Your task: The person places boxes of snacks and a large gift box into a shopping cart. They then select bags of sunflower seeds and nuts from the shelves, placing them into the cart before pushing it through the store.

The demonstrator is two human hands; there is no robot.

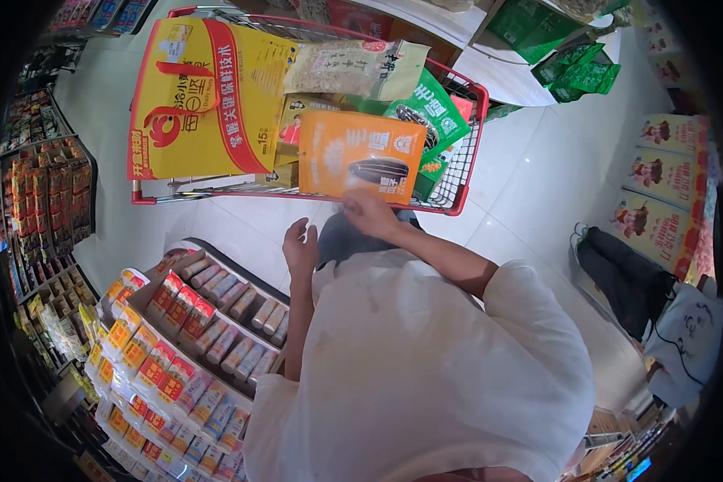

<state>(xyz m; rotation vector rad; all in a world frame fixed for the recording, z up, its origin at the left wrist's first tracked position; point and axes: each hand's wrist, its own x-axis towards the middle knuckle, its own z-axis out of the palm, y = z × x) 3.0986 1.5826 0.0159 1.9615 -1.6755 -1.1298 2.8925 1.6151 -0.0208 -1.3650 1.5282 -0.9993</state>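
Observation:
My right hand [369, 215] is closed at the lower edge of an orange bag of sunflower seeds [337, 153], which lies at the near side of the shopping cart [480, 108]. Lower and to the left, my left hand [300, 247] is held up with fingers apart and holds nothing. A large yellow box of nuts [205, 100] leans over the cart's left part. Behind the orange bag is a clear-fronted bag of pale food [337, 68]. A green bag of sunflower seeds [434, 112] sits to its right, partly covered.
A stepped display of small canisters and packs [217, 321] stands close on my left. Snack racks [48, 193] line the far left. Green packs [578, 68] rest on a white counter at the upper right. Another person [687, 337] is at the right, beside stacked yellow boxes [659, 185].

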